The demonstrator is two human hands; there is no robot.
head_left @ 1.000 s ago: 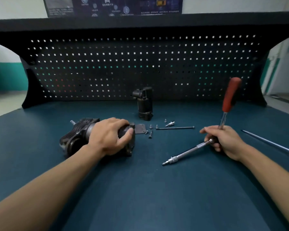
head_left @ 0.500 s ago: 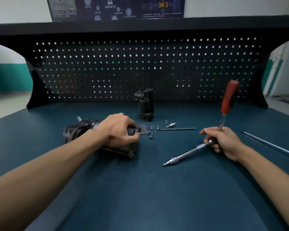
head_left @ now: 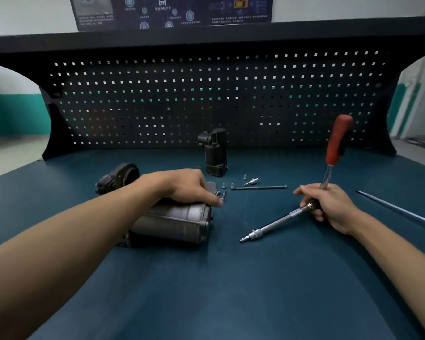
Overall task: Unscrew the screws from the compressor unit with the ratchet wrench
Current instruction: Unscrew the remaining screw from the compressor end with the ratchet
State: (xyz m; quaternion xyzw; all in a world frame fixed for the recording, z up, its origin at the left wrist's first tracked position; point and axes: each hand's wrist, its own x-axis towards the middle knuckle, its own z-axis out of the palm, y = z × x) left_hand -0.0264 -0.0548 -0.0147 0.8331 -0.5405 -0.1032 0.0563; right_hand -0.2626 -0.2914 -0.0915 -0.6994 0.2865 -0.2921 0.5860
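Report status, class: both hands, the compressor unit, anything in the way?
Left hand holds compressor unit. Right hand grips ratchet wrench, clear of unit. Loose screws lie beside it.

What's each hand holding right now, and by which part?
Right hand grips the ratchet wrench at its head, where the extension bar joins; its red handle sticks up. Left hand holds the compressor unit over the top of its cylinder.

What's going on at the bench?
A person is partway through stripping a compressor unit lying on its side. The left hand holds it from above; the right hand holds the ratchet wrench near its head, red handle up, extension tip clear of the unit. Several loose screws lie behind it.
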